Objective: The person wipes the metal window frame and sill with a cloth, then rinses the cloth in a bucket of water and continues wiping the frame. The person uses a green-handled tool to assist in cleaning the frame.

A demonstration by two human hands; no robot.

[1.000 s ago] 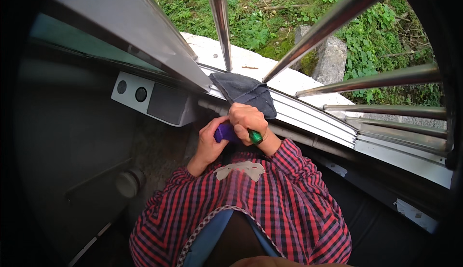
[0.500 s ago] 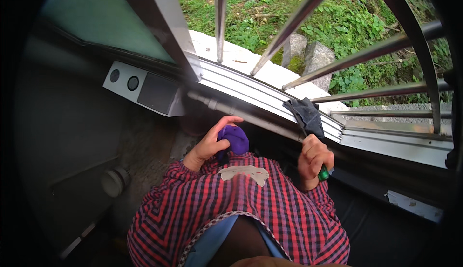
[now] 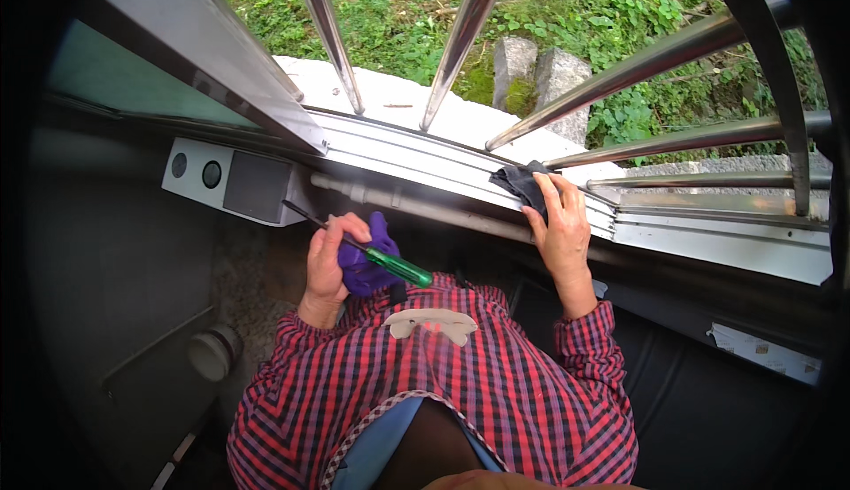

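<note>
My left hand [image 3: 326, 267] is closed round a bunched purple cloth [image 3: 367, 264] and a screwdriver [image 3: 398, 266] with a clear green handle. The screwdriver's dark shaft points up and left, and its handle lies across the cloth in front of my chest. On the right, my right hand [image 3: 564, 233] reaches to the window sill and grips a crumpled black cloth [image 3: 524, 185] between thumb and fingers. That cloth lies on the white grooved window track [image 3: 434, 161], close to the foot of a metal bar.
Shiny metal bars [image 3: 469, 43] stand along the window's outer side. A sliding window frame [image 3: 212, 56] is at the left. Below the sill are a pale pipe [image 3: 425, 202] and a white-and-grey box [image 3: 232, 185] with round dark openings. Stone blocks [image 3: 558, 87] and greenery lie outside.
The green-handled screwdriver has passed from my right hand to my left, beside the purple cloth. My right hand has moved up onto the black cloth, which was hanging round the screwdriver's tip.
</note>
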